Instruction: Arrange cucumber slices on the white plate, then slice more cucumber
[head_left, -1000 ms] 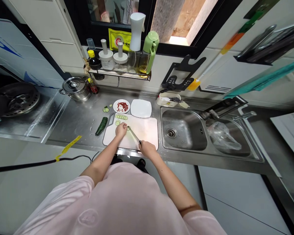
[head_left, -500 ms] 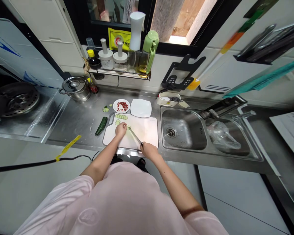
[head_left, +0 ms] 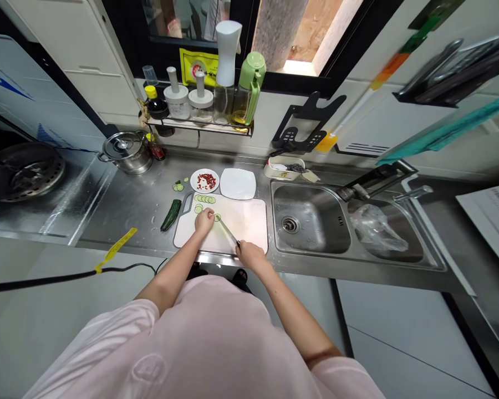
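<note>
My right hand [head_left: 250,254] is wrapped round the handle of a knife [head_left: 228,231], whose tip reaches a cucumber slice [head_left: 217,218] on the white cutting board [head_left: 249,224]. My left hand [head_left: 204,220] is closed on the board, left of the tip; what its fingers hold, if anything, is too small to make out. Beyond it lie a row of cucumber slices [head_left: 205,199] and a few more slices [head_left: 198,209]. A dark green cucumber piece [head_left: 171,215] rests left of the board. Behind the board is a round plate [head_left: 194,187] with red pieces.
A square white plate [head_left: 238,184] stands behind the board. The double sink [head_left: 311,219] is to the right, with a plastic bag [head_left: 378,228] in its right basin. A steel pot [head_left: 127,152] and a wok [head_left: 23,169] are at left; bottles stand on a wall shelf [head_left: 199,124].
The whole view has shifted slightly. Both hands and the knife remain in nearly the same place on the board.
</note>
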### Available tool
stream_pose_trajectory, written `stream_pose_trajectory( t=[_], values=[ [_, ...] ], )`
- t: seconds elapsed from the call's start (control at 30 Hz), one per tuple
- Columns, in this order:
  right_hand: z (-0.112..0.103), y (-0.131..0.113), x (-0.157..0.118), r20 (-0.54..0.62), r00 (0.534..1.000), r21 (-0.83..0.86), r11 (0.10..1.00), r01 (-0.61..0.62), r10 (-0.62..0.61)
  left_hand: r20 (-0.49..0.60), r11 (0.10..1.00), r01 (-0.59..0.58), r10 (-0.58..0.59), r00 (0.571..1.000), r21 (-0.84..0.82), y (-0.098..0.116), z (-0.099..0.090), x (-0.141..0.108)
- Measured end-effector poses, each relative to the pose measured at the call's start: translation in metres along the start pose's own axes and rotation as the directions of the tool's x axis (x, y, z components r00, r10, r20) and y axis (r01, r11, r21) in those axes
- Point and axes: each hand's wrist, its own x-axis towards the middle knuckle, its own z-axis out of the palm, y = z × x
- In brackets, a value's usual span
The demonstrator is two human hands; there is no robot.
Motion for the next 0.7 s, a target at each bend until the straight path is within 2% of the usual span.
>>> stream_pose_trajectory(
  t=[0.7],
  values=[
    [-0.003,-0.0036,0.0076,-0.007,1.0,0.001,1.0,0.015,-0.015,0.014,1.0,0.014,-0.014,1.0,-0.005,0.0018,-0.0012,-0.0002]
  ],
)
